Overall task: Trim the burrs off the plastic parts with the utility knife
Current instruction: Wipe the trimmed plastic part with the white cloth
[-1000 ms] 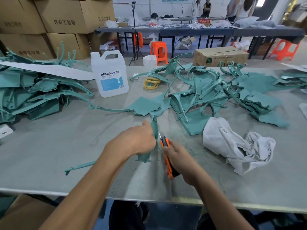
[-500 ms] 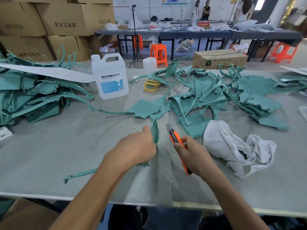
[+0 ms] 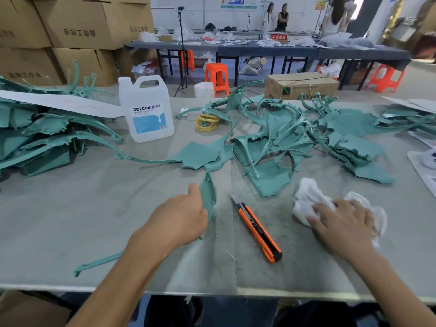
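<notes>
Gripping plastic part, left hand; utility knife lies free alongside.

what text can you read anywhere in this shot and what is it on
"DEXCON": label of the white jug; the small print below is too small.
"不合格区": red sign on the far table.
Stacked cartons: printed Chinese characters, not reliably readable.
Brown box: print blurred.
Wall posters: too small.
</notes>
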A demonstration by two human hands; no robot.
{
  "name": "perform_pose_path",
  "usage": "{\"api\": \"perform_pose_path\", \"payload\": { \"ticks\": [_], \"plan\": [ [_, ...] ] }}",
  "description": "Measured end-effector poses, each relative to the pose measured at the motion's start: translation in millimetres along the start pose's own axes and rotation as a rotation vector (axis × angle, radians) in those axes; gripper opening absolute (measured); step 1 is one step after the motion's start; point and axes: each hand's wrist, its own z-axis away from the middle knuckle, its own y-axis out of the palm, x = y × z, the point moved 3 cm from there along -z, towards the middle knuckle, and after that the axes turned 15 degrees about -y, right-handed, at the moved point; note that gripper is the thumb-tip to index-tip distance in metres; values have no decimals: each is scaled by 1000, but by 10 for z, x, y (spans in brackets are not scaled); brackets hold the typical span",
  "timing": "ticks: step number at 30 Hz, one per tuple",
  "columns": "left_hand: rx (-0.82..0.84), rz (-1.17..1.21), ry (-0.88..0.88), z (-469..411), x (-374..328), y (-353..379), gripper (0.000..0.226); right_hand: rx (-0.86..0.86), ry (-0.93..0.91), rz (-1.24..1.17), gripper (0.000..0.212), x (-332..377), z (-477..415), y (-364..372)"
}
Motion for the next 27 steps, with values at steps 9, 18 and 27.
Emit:
{"api": "perform_pose_path", "payload": {
  "ticks": [9,18,27],
  "plan": [
    [51,150,-32,-55,232,37,17,-223,329,-285,37,-920,395,146],
    [-19,906,57,194,455,-568,19,-688,63,-651,47,-331,232,-514],
    [285,1556,116,774,-24,-425,33,-714,-299,-985,22,1091,230,-1272]
  ]
}}
